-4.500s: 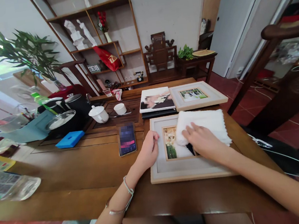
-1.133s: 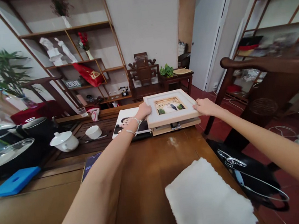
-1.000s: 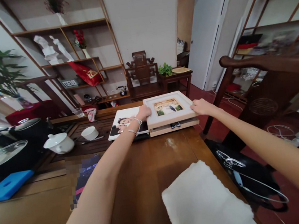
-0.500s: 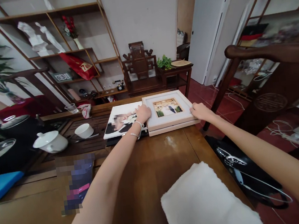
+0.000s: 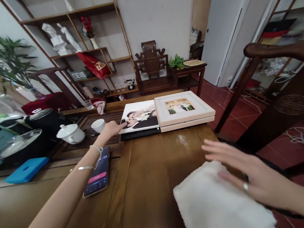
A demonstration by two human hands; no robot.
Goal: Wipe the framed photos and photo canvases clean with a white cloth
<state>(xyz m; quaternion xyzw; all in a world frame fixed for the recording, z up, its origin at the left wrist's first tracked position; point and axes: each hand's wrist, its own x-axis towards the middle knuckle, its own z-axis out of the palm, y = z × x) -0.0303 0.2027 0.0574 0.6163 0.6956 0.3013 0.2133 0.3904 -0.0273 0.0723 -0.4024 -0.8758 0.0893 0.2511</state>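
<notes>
My left hand [image 5: 111,129] reaches to the left edge of a photo panel [image 5: 141,116], a stretched finger touching its corner. The panel shows people in a black-and-white picture and lies on something black. Directly right of it are light wooden picture frames [image 5: 204,109], stacked, the top one holding a small photo. My right hand [image 5: 238,166] hovers over the far right part of a white cloth [image 5: 207,199]. Its fingers are spread, slightly blurred, and hold nothing.
A phone [image 5: 100,176] lies under my left forearm. A blue block [image 5: 27,170], a lidded white bowl [image 5: 70,134], a white cup [image 5: 98,125] and a dark pot [image 5: 22,144] stand left. A wooden chair [image 5: 286,75] is beyond the table's right edge.
My right hand has left the picture frames and come back over the cloth. My left hand has moved from between panel and frames to the panel's left edge.
</notes>
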